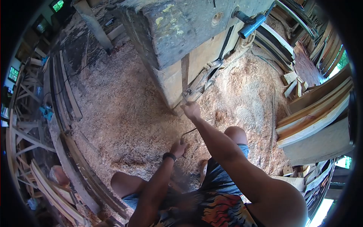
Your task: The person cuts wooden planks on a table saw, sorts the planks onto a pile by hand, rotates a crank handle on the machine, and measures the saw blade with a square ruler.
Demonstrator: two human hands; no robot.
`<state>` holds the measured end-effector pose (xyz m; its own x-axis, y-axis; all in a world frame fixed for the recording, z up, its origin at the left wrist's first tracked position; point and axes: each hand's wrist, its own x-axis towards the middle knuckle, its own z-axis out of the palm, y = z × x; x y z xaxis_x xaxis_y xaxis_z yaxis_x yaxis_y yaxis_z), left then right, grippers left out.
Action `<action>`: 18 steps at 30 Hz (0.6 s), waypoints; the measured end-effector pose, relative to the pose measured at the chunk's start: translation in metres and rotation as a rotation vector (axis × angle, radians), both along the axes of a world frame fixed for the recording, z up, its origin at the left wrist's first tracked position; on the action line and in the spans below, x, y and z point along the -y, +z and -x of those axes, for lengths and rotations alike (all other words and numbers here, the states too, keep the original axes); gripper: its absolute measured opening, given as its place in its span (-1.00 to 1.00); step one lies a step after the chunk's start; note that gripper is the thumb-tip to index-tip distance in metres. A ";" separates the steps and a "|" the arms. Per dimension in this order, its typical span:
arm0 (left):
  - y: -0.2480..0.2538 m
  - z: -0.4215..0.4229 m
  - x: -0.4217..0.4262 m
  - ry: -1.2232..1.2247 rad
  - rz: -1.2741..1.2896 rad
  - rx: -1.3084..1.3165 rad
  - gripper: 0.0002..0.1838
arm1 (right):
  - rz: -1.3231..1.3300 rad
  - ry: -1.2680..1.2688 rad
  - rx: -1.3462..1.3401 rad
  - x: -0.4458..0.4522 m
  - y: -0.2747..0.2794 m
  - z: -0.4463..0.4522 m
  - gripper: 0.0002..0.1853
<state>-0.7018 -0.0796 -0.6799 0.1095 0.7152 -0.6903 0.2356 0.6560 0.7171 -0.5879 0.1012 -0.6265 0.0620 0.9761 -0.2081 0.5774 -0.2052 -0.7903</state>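
Observation:
My right hand is closed at the lower corner of the wooden workbench. A thin, pale stick-like piece sticks out past its fingers toward some tools or scraps on the bench's low ledge; its kind is too small to tell. Nearer to me, my left hand, with a dark band on the wrist, is closed low over the wood shavings. From its fingers a thin dark curved cord or rod runs toward my right forearm, where its far end is hidden.
Wood shavings cover the floor. A blue vise handle juts from the bench. Stacked boards stand at the right, and long planks lie along the left. My knees are on both sides of my arms.

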 end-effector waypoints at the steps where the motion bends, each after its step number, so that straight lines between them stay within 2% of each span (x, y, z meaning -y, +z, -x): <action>1: -0.006 -0.007 0.002 0.075 -0.006 0.093 -0.79 | 0.004 -0.010 -0.022 -0.001 0.001 -0.002 -0.60; 3: -0.008 -0.017 0.003 0.223 -0.022 0.274 -0.83 | 0.043 -0.081 -0.228 -0.009 -0.001 -0.003 -0.65; 4: 0.000 -0.019 0.003 0.272 -0.052 0.297 -0.83 | 0.061 -0.121 -0.333 -0.013 -0.003 -0.003 -0.67; 6: -0.015 -0.017 0.002 0.261 -0.175 0.214 -0.82 | -0.028 -0.153 -0.612 -0.017 -0.005 0.005 -0.73; 7: -0.012 -0.014 -0.001 0.242 -0.224 0.139 -0.85 | -0.061 -0.119 -0.558 -0.013 0.001 0.007 -0.74; 8: 0.004 -0.011 -0.005 0.207 -0.171 0.025 -0.85 | -0.049 -0.117 -0.357 -0.011 0.003 0.010 -0.69; 9: 0.000 -0.008 -0.008 0.215 -0.176 0.026 -0.86 | -0.115 -0.040 -0.184 -0.011 -0.005 0.010 -0.66; 10: -0.039 -0.003 -0.007 0.239 -0.271 -0.016 -0.86 | -0.035 -0.028 -0.138 -0.004 0.000 0.012 -0.64; 11: -0.023 0.001 -0.008 0.188 -0.316 -0.073 -0.87 | 0.117 -0.028 -0.065 0.003 0.007 0.014 -0.56; 12: -0.063 0.008 -0.006 0.182 -0.368 -0.060 -0.88 | 0.087 -0.050 0.007 0.011 0.015 0.015 -0.58; 13: -0.100 0.012 -0.005 0.187 -0.409 -0.053 -0.89 | 0.053 -0.056 0.022 0.010 -0.001 0.014 -0.66; 14: -0.098 0.009 -0.009 0.153 -0.367 -0.075 -0.86 | 0.041 0.046 0.082 0.004 -0.015 0.008 -0.72; 16: -0.077 0.006 -0.010 0.094 -0.280 -0.123 -0.76 | -0.034 0.364 0.257 0.000 0.021 -0.016 -0.67; 18: -0.040 -0.002 -0.014 0.082 -0.255 -0.052 -0.75 | -0.057 0.353 0.218 -0.010 0.013 -0.027 -0.70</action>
<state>-0.6999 -0.0651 -0.7203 0.0137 0.8715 -0.4902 0.2298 0.4743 0.8498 -0.5607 0.1111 -0.6137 -0.2416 0.9550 -0.1722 0.7592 0.0755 -0.6465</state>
